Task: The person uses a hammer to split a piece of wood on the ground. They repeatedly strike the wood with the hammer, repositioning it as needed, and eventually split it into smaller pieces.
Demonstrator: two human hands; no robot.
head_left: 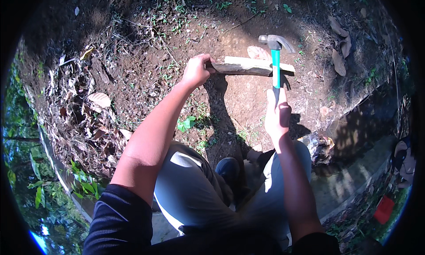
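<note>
Dirt ground (146, 73) w/ dry leaves (99, 100) under wood piece (248, 66), outdoors

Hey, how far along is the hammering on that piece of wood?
Done: nothing visibly finished; no nail shows. In hand: the left hand holds the wood level over the soil, and the right hand holds the hammer, its head raised beyond the wood. Left: cannot tell from this view.
</note>
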